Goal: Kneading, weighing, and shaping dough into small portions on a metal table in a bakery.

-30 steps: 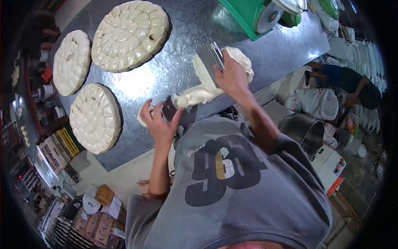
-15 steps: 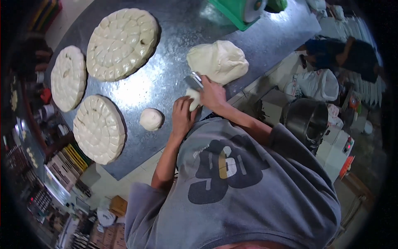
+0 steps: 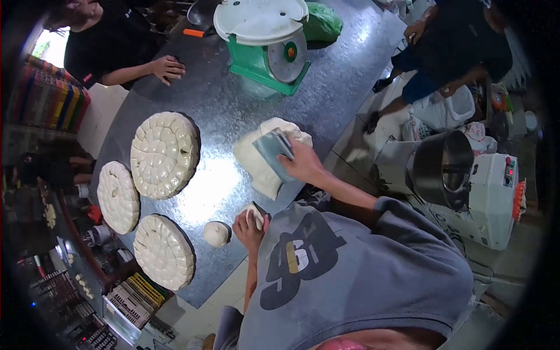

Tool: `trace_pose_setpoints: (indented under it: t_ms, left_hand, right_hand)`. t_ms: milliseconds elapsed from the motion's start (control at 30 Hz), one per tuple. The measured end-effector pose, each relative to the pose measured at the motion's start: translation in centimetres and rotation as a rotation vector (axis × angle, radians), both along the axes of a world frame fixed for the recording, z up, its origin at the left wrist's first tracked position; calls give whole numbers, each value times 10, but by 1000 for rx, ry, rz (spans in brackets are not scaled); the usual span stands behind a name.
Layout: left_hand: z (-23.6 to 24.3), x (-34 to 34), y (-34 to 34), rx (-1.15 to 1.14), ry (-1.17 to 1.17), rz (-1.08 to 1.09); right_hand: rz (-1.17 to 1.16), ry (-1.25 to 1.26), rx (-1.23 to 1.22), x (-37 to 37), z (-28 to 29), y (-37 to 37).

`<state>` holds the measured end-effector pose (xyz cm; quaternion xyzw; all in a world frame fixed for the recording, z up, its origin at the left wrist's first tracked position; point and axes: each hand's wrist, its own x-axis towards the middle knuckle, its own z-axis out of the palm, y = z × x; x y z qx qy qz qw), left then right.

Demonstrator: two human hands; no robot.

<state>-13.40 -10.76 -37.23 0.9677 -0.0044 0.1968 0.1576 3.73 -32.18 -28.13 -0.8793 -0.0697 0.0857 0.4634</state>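
Observation:
My right hand (image 3: 304,164) grips a metal dough scraper (image 3: 272,150) by its top edge. The blade is tilted over the large lump of dough (image 3: 247,156), and whether it touches the dough is hard to tell. One flap of that lump stretches toward me. Close to my body at the table's near edge, my left hand (image 3: 248,231) curls its fingers over a small piece of dough (image 3: 254,213). A smooth dough ball (image 3: 216,234) sits just left of it. Three flat dough rounds, each divided into many portions, lie farther left: a far one (image 3: 163,154), a left one (image 3: 117,197) and a near one (image 3: 163,252).
A green scale (image 3: 262,64) with a white pan stands at the back of the metal table (image 3: 204,105), beside a green bag (image 3: 324,24). Across the table, another person's hand (image 3: 169,69) rests on the top. A mixer (image 3: 443,169) and a second person (image 3: 461,52) are on the right.
The scraper in my right hand has moved from the small piece onto the large dough. My left hand has drawn the small piece nearer me. The view has shifted, showing the whole scale.

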Motion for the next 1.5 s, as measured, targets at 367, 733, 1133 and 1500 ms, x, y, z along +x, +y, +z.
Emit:
trace_pose_setpoints:
  t_ms: [367,733,1133,1500]
  left_hand:
    - [25,74,7,-268,445,304]
    - [1,80,15,-149,194,256]
    - [-2,62,52,-979,643,602]
    - [31,114,92,-517,338,238]
  right_hand:
    - [-295,175,127,9,-7,-76]
    - [-337,232,132,16,-32,-83]
    - [-329,346,514,1,-41,-53]
    - [-445,471,477,-39,-46,-36]
